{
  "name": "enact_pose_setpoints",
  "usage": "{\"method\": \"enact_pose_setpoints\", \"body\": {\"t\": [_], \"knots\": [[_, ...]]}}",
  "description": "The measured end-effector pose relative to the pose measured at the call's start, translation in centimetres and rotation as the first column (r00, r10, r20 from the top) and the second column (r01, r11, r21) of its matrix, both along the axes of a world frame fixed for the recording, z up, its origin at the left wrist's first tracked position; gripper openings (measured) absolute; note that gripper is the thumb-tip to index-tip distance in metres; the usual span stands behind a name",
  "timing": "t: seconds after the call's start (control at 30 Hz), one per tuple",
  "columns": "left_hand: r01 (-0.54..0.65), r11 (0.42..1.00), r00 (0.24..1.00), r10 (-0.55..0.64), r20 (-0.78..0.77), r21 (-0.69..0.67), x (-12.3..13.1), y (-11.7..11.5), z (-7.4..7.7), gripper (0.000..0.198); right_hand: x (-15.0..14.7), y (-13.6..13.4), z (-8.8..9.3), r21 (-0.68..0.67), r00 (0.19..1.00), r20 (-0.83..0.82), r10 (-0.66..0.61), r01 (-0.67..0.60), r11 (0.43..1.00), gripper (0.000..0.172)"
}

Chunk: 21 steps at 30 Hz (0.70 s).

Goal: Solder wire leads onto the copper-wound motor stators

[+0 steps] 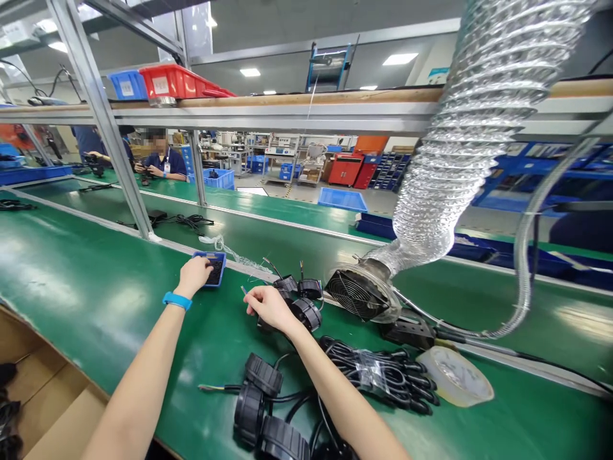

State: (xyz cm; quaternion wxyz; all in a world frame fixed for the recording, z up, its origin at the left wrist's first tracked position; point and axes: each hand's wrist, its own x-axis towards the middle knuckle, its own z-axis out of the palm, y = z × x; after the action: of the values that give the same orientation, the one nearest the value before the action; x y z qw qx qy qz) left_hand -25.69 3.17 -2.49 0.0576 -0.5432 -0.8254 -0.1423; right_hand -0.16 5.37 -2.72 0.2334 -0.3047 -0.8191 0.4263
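My left hand point(194, 276), with a blue band on the wrist, reaches into a small blue tray point(221, 273) of small dark parts. Its fingers are drawn together, and what the tips hold is hidden. My right hand point(272, 308) pinches a cable, whose thin wire end point(244, 291) pokes out past the fingertips. Just behind that hand lie several round black housings point(307, 313) with short wire ends. Nearer to me, beneath my right forearm, is another group of black housings point(249, 409), one cable point(218, 388) ending in bare coloured wires.
A bundle of black cables point(368, 370) lies right of my forearm, beside a translucent dish point(457, 377). Behind it a fan point(359, 294) hangs on a silver duct point(445, 153). A metal post point(105, 121) rises at left. A co-worker point(165, 160) sits across the bench.
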Motion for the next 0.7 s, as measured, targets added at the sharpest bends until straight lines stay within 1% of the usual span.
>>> {"method": "enact_pose_setpoints", "body": {"t": [0.07,0.13,0.2,0.27,0.33,0.37,0.43,0.53,0.63,0.7], "knots": [[0.033,0.998,0.999,-0.034,-0.025,-0.059,0.1,0.3,-0.5,0.027,-0.2,0.1,-0.4,-0.030,1.000,-0.013,0.006,-0.006,1.000,0.019],[0.039,0.997,0.999,-0.041,-0.022,-0.072,0.4,0.6,-0.5,0.025,-0.4,0.1,-0.6,-0.021,1.000,-0.004,0.022,-0.023,1.000,0.019],[0.028,0.996,0.999,-0.030,-0.014,-0.081,0.9,0.5,-0.3,0.022,-0.5,0.0,-0.7,0.026,0.998,0.030,0.055,-0.055,0.998,0.024],[0.015,0.996,1.000,-0.015,0.002,-0.090,1.4,0.1,-0.1,0.021,-0.5,-0.2,-1.0,0.103,0.993,0.083,0.089,-0.097,0.990,0.029],[0.007,0.996,1.000,-0.005,0.020,-0.085,1.6,-0.3,-0.2,0.023,-0.5,-0.2,-1.6,0.184,0.986,0.134,0.097,-0.121,0.975,0.034],[0.001,0.997,1.000,0.001,0.026,-0.074,1.6,-0.3,-0.3,0.025,-0.6,0.0,-1.9,0.192,0.983,0.154,0.102,-0.131,0.973,0.037],[0.002,0.999,0.999,0.000,0.037,-0.040,1.4,-0.3,-0.6,0.027,-0.8,0.4,-2.6,0.178,0.979,0.170,0.114,-0.144,0.973,0.040],[0.009,1.000,0.998,-0.010,0.058,0.008,1.1,-0.3,-1.0,0.030,-1.0,0.7,-3.3,0.135,0.980,0.171,0.098,-0.122,0.983,0.041],[0.032,0.998,0.997,-0.035,0.075,0.045,1.2,-0.4,-1.1,0.031,-1.0,0.3,-3.2,0.110,0.982,0.168,0.083,-0.102,0.989,0.043],[0.045,0.997,0.995,-0.050,0.081,0.063,1.3,-0.6,-1.1,0.033,-0.9,-0.1,-3.0,0.123,0.979,0.187,0.081,-0.105,0.987,0.043]]}}
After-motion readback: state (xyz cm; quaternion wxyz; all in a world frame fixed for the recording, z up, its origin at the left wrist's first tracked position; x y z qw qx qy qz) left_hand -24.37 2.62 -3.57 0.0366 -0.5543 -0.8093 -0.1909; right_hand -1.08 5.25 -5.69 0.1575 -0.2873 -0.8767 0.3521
